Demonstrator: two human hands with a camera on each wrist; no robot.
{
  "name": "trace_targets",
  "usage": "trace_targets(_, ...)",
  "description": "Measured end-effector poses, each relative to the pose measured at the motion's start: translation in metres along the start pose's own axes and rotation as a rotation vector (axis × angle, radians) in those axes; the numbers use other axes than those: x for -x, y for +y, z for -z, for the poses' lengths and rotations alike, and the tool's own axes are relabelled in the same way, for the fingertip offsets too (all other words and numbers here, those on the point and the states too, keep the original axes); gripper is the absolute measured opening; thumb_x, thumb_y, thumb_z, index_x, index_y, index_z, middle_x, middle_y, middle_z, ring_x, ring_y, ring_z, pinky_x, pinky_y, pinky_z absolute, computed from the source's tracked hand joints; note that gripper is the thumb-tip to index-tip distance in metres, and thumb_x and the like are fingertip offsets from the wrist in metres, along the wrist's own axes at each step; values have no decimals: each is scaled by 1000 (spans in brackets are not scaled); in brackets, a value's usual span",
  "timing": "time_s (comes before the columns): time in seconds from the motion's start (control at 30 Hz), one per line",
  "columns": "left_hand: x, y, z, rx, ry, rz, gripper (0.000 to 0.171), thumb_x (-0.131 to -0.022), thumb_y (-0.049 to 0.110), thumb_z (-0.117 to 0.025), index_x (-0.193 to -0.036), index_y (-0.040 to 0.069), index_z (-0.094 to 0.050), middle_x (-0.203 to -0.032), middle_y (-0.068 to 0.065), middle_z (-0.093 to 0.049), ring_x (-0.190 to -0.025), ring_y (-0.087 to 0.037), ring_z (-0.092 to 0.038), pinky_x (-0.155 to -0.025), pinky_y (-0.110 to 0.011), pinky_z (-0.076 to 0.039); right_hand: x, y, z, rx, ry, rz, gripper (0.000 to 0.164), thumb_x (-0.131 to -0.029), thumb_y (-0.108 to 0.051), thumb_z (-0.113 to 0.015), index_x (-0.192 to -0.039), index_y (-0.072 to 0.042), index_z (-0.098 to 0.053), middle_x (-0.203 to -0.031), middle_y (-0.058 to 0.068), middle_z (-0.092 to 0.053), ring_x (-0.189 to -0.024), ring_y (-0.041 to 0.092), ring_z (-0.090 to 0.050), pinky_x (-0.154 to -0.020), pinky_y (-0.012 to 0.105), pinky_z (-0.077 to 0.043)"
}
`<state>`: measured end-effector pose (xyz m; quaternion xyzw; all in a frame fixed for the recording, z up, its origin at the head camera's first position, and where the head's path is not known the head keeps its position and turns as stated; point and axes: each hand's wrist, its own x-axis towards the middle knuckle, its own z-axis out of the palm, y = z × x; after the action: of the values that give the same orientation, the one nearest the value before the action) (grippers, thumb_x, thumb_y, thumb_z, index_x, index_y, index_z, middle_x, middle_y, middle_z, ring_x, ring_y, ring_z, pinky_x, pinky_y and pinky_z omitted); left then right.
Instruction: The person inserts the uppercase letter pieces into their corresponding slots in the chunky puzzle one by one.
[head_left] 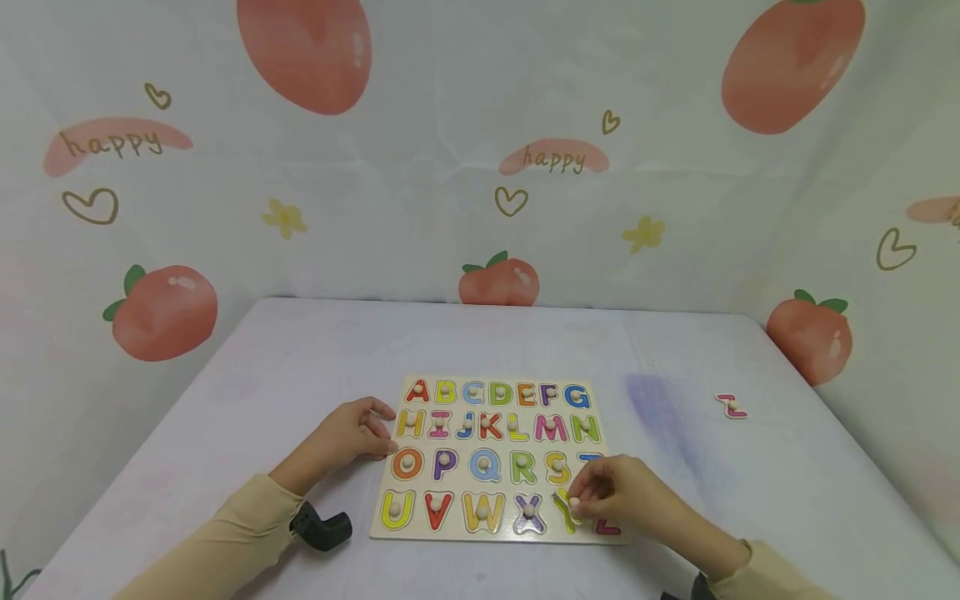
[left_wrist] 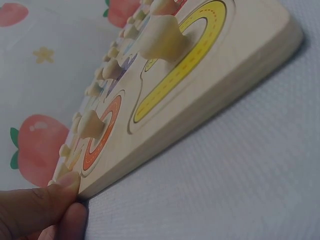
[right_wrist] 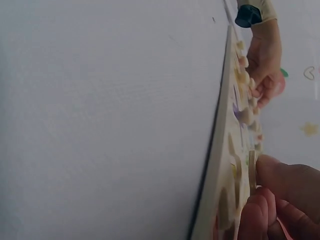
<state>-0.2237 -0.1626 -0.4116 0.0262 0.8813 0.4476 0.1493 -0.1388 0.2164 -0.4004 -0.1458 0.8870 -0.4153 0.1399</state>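
A wooden alphabet puzzle board (head_left: 380, 492) lies flat on the table, holding coloured letters with round knobs. My left hand (head_left: 358, 432) grips its left edge; in the left wrist view the thumb (left_wrist: 67, 184) lies against the edge near the orange letter O (left_wrist: 109, 132). At the lower right of the board my right hand (head_left: 618, 500) pinches the yellow-green letter Y (head_left: 566, 510), which sits tilted over its slot. The right wrist view shows that piece (right_wrist: 252, 167) edge-on, just above the board. The fingers partly cover the T and the Z slot.
A pink letter Z (head_left: 732, 406) lies alone on the table to the right of the board. The table (head_left: 300, 350) has a white cover with a faint purple stain (head_left: 660, 408). A patterned cloth (head_left: 420, 167) hangs behind and at the sides.
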Motion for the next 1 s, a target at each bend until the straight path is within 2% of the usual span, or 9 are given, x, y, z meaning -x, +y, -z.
trace_targets(0.23, -1, -1, 0, -1, -1, -4, 48, -75, 8, -81, -116, 0, -57, -80, -6, -63, -66, -15, -58, -62, -29, -47, -1, 1, -7, 27, -4, 15, 14, -74, -16, -82, -78, -11, -69, -67, -8, -60, -60, -1, -52, -56, 18, -45)
trace_targets(0.63, -2, -3, 0, -9, 0, -14, 47, -75, 7, -81, -115, -1, -57, -77, -5, -64, -66, -14, -59, -63, -28, -47, -1, -3, -9, 61, -9, 30, 14, -73, -15, -82, -76, -13, -68, -66, -10, -60, -58, -2, -51, -55, 19, -44)
trace_targets(1.0, -4, -3, 0, -3, 0, -4, 48, -75, 8, -80, -116, -1, -57, -80, -6, -64, -67, -15, -59, -62, -27, -48, -3, -4, -8, 66, -39, 6, 17, -71, -18, -84, -74, -14, -67, -65, -9, -61, -59, 0, -53, -56, 19, -44)
